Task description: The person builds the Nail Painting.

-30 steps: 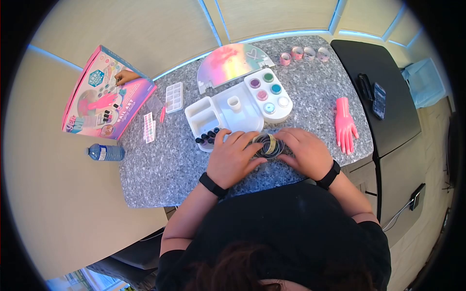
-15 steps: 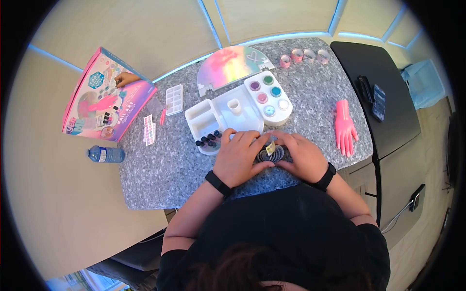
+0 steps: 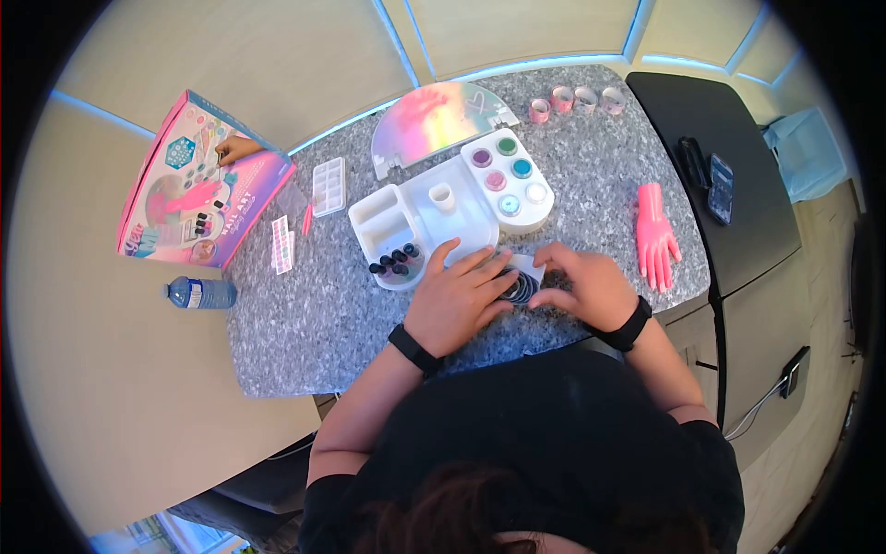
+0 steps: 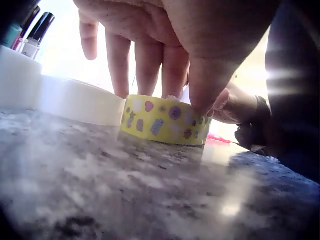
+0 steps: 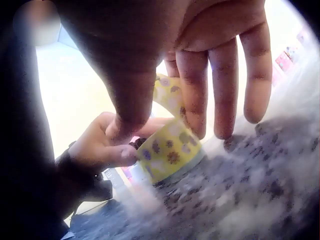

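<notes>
A round yellow roll of patterned strip (image 4: 162, 120) rests on its edge on the speckled tabletop. The left hand (image 3: 449, 300) grips it, thumb on one side and fingers on the other. From the roll, a loose length of strip (image 5: 170, 92) rises to the right hand (image 3: 593, 291), which pinches it between thumb and fingers. Seen from above, dark coiled rings (image 3: 522, 287) show inside the roll, partly covered by the left fingers. In the right wrist view the roll's patterned outside (image 5: 172, 152) faces the camera.
Beyond the hands stands a white tray (image 3: 471, 245) with dark-capped bottles (image 3: 395, 261) and pots of colour. A pink model hand (image 3: 656, 240) lies right; small pink rolls (image 3: 562, 99) stand at the back. Left are a box (image 3: 208, 189), sticker sheets (image 3: 282, 246) and a bottle (image 3: 201, 293).
The right hand has moved slightly right, away from the left fingers, with the pale end of the strip. The left hand has stayed at the roll, its fingers now straighter.
</notes>
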A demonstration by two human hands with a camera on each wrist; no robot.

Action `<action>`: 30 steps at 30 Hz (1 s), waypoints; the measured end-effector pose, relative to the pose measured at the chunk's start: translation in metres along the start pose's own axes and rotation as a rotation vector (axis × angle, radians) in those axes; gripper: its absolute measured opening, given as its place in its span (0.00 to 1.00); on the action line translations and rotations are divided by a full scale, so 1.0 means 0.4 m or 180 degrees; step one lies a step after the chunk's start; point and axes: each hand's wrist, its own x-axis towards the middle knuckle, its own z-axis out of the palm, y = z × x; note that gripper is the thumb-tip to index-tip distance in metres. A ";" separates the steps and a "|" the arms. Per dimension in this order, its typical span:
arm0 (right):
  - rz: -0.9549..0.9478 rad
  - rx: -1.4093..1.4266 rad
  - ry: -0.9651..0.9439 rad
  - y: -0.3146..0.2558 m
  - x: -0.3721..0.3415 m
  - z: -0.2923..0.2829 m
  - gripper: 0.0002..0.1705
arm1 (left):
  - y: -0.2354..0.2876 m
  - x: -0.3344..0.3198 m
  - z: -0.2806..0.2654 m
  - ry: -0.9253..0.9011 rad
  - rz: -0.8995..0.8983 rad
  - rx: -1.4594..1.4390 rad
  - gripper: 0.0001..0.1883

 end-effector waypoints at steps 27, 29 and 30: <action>-0.0326 -0.0214 0.0245 -0.039 -0.002 0.001 0.27 | 0.013 0.009 -0.019 0.0379 0.0098 -0.0064 0.05; -0.0443 -0.0079 0.0384 -0.046 0.007 0.003 0.29 | 0.013 0.005 -0.037 0.0784 -0.0053 -0.0485 0.06; -0.0550 0.0051 0.0528 -0.050 0.014 0.004 0.32 | 0.013 0.003 -0.046 0.0791 -0.0064 -0.0471 0.06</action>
